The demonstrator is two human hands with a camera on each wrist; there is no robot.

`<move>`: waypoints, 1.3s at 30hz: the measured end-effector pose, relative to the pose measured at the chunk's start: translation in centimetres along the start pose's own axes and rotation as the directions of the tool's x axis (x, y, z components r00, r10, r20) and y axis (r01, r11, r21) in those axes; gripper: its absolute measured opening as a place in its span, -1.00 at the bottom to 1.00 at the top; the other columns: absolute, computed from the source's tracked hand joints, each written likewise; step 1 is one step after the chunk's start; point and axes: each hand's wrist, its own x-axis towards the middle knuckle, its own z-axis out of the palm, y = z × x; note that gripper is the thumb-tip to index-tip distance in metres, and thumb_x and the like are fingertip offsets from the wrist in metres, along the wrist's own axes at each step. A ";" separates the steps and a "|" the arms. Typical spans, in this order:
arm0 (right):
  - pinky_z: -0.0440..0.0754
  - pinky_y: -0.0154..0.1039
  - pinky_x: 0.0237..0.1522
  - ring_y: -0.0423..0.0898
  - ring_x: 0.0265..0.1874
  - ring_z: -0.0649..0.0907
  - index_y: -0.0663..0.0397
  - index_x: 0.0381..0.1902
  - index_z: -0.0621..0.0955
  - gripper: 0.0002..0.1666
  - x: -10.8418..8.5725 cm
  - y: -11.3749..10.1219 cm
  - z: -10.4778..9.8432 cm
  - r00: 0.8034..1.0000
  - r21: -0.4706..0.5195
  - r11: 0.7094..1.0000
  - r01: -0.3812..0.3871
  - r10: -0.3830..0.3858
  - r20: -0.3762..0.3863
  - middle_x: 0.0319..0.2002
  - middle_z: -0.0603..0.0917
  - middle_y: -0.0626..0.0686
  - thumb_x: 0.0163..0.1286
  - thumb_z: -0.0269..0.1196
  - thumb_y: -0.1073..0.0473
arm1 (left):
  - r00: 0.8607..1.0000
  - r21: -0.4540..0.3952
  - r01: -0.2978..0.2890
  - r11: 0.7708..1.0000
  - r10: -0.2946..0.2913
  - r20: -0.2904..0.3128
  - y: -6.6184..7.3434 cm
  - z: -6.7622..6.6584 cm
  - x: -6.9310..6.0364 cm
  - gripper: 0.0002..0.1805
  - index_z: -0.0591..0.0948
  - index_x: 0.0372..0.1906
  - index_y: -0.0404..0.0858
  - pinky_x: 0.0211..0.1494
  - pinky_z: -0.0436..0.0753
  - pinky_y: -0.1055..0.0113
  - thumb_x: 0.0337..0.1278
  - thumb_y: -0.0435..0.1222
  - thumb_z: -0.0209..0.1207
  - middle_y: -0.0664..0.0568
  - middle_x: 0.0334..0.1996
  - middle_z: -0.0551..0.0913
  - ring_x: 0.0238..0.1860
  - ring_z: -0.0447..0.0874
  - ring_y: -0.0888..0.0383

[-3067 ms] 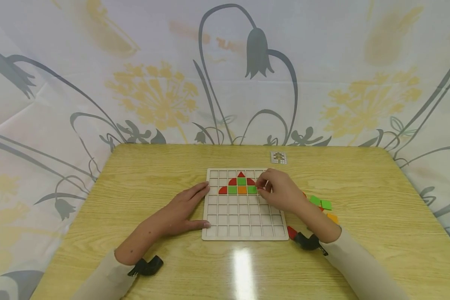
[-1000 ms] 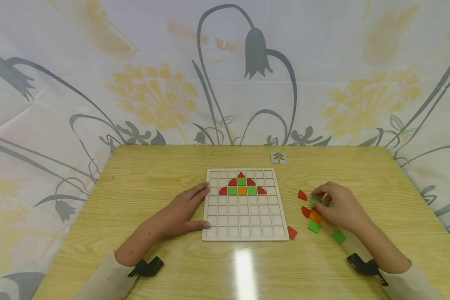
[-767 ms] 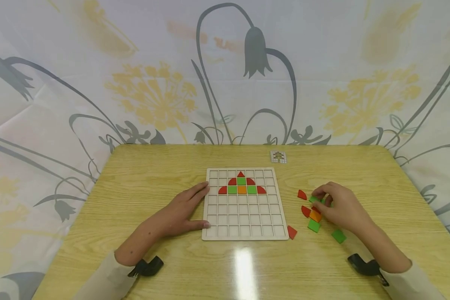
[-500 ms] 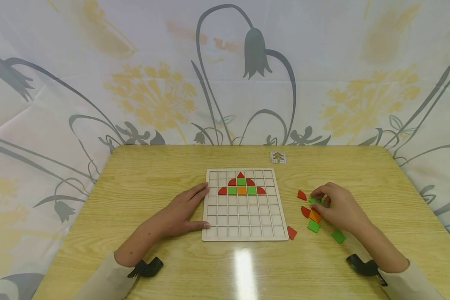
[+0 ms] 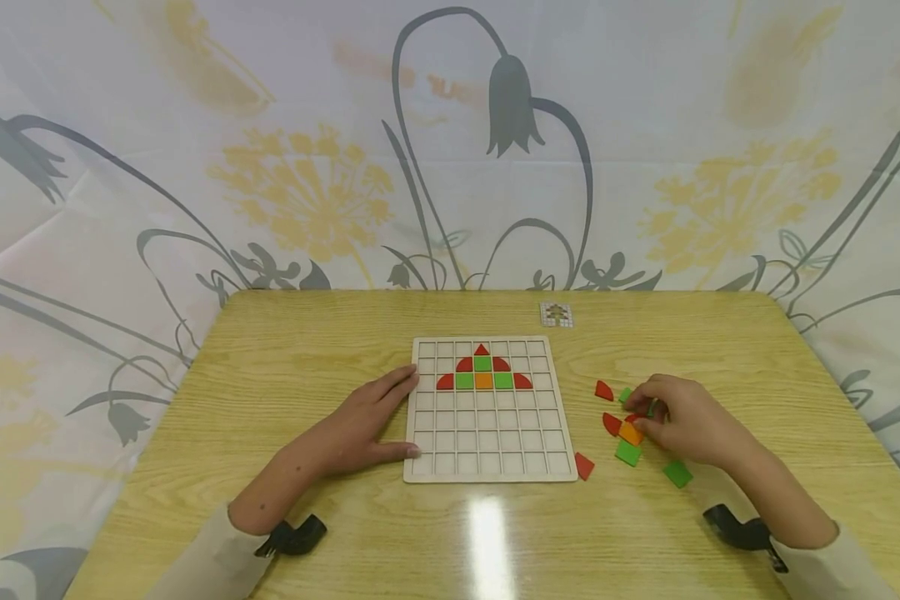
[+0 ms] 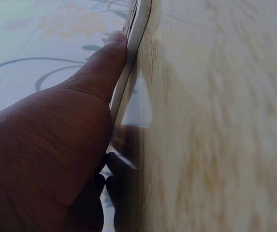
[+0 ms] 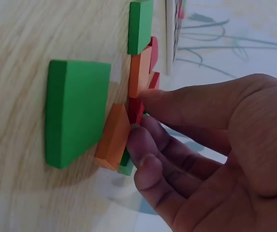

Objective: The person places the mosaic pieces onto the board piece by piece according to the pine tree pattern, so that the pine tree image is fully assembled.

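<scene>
A red tile lies at nine o'clock from the nearer right hand, whose grip I cannot tell, while the relaxed left hand touches the board.

Tabletop: yellowish wood grain
Board: gridded, lying flat, mid-table
Card: printed, at one o'clock from the board
Loose tiles: red, green, orange, at three o'clock
Red tile: at four o'clock, just beside the board's corner

A flower-printed cloth hangs behind the glossy wood-grain table.
</scene>
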 end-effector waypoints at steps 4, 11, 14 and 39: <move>0.60 -0.31 -0.38 -0.27 -0.40 0.57 0.10 -0.16 0.79 -0.70 0.0 0.2 -0.1 1.000 0.000 1.000 0.011 -0.011 0.015 -0.22 0.70 -0.10 0.19 0.47 0.50 | 1.000 0.000 -0.001 1.000 0.001 0.001 0.0 0.0 0.0 0.14 0.03 0.74 -0.23 0.63 0.23 -0.14 0.34 0.22 0.32 -0.05 0.74 -0.05 0.69 0.04 -0.11; 0.58 -0.31 -0.38 -0.28 -0.41 0.50 0.08 -0.22 0.74 -0.73 0.0 0.0 0.1 0.999 -0.048 0.998 0.036 -0.034 0.028 -0.25 0.65 -0.10 0.19 0.48 0.49 | 1.000 0.004 0.002 1.000 -0.002 0.002 0.1 0.0 0.0 0.14 0.04 0.74 -0.24 0.63 0.23 -0.14 0.34 0.21 0.33 -0.05 0.74 -0.05 0.69 0.04 -0.12; 0.57 -0.31 -0.38 -0.28 -0.41 0.48 0.08 -0.23 0.72 -0.73 0.0 -0.2 0.1 0.999 -0.061 0.997 0.044 -0.042 0.034 -0.26 0.63 -0.10 0.19 0.50 0.46 | 1.000 -0.001 0.001 1.000 -0.001 0.000 0.1 -0.1 -0.1 0.14 0.05 0.73 -0.25 0.63 0.23 -0.14 0.33 0.20 0.34 -0.06 0.74 -0.04 0.69 0.04 -0.12; 0.61 -0.30 -0.38 -0.31 -0.41 0.56 -0.04 -0.23 0.70 -0.81 0.1 -0.6 -0.5 0.999 0.088 0.995 0.053 -0.054 0.001 -0.38 0.64 -0.19 0.39 0.43 0.38 | 1.000 0.007 -0.005 1.000 0.005 -0.008 0.0 0.0 0.0 0.14 0.04 0.74 -0.25 0.63 0.23 -0.13 0.34 0.20 0.34 -0.06 0.74 -0.03 0.69 0.04 -0.12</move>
